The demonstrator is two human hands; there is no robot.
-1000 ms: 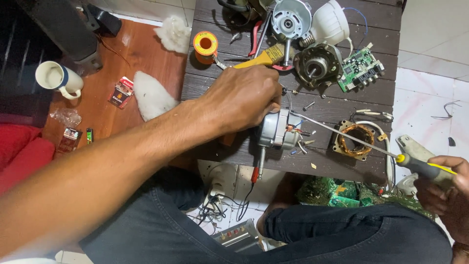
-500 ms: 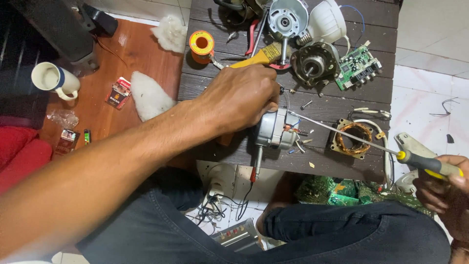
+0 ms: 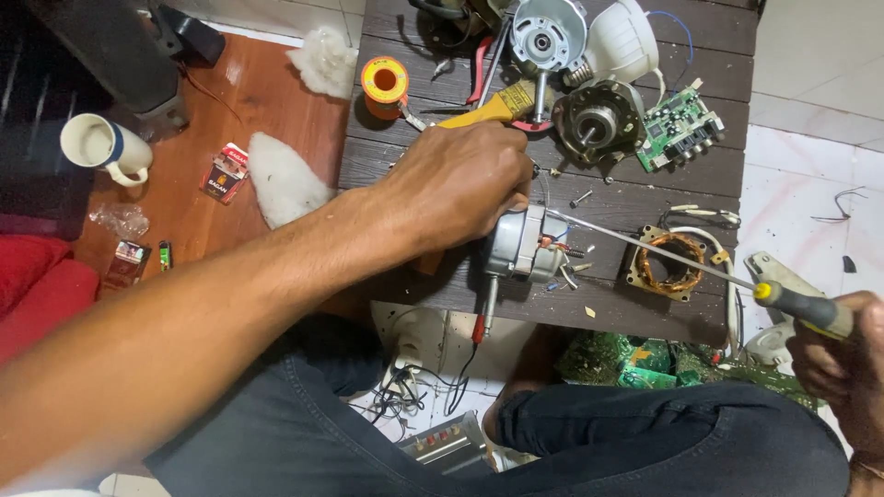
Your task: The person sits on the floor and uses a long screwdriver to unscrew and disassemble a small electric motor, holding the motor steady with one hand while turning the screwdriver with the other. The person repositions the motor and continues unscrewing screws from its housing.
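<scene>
The right hand (image 3: 843, 359), at the near right edge, has its grip closed around a screwdriver (image 3: 672, 256) whose long shaft slants up and left to the small motor (image 3: 523, 244). The left hand (image 3: 460, 184) grips that motor from above on the dark bench (image 3: 645, 198), nearer it than the right. Beyond lie a solder spool (image 3: 384, 86) and a circuit board (image 3: 680, 129).

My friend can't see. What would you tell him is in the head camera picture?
A person's left hand steadies a small grey electric motor on a dark slatted table, while the right hand pokes a long screwdriver into it. Motor parts, a copper coil and a green circuit board lie around.
</scene>
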